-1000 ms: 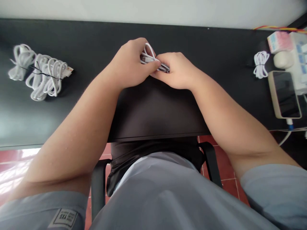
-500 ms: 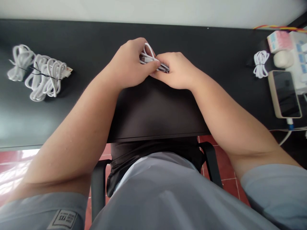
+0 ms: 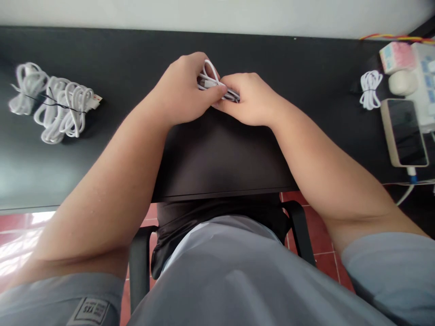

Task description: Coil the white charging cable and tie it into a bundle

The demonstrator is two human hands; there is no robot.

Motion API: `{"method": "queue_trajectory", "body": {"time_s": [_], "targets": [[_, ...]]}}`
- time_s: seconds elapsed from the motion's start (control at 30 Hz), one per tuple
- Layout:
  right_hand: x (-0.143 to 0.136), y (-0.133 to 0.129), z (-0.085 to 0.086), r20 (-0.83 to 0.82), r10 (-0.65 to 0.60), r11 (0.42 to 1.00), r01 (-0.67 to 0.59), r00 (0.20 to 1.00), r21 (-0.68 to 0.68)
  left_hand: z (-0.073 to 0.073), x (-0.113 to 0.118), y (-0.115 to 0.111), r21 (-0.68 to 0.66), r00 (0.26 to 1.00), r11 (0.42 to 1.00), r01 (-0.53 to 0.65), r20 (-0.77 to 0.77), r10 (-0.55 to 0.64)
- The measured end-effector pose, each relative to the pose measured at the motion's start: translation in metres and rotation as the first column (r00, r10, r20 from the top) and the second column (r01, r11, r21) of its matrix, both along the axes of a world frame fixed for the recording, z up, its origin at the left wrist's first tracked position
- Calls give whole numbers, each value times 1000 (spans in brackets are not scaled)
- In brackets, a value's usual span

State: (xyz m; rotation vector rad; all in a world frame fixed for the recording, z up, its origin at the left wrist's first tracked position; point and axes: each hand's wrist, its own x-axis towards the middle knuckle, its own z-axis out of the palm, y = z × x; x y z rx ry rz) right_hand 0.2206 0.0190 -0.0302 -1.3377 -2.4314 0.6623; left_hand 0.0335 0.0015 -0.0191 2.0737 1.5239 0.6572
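- Holding the coil point(image 3: 212, 80) between them, the left hand point(image 3: 185, 90) and the right hand point(image 3: 251, 99) meet over the middle of the desk point(image 3: 217, 149), well above its near edge.
- The left hand is clamped on the looped end of the coil, thumb and fingers pinched around it; one white loop pokes up past the knuckles.
- The right hand is pinched shut on the other end, where the strands look grey and run out flat under its fingertips.
- The coil itself is thin white cable, folded into several short loops; most of it is hidden inside the two grips, so its plug ends cannot be made out.
- Judging from the grips, the step in hand is binding or tidying the bundle. To do it well, the left hand should keep the loops squeezed flat and even, while the right works close to the middle, so that no loop slips free or springs out.
- A firm pinch matters more than force here: thin cable of this kind likely kinks if bent too sharply.
- Far to the left lies a pile point(image 3: 54, 106) of similar white coils, each tied with a dark band.
- To the right, one small coil point(image 3: 370, 88) lies alone, just beside a phone point(image 3: 404, 133) that has a cable plugged in and sits against a white power strip point(image 3: 423, 77).
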Motion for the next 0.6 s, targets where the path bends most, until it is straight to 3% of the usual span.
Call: {"method": "queue_trajectory", "body": {"time_s": [0.47,0.6], "targets": [[2,0,0,-63,10,999,-13,998,-46,2,2,-2,1,1000,1000,-4,-1,4],[1,0,1,-20,20,1000,-20,1000,3,4,3,-3,0,1000,1000,5,10,-5]]}}
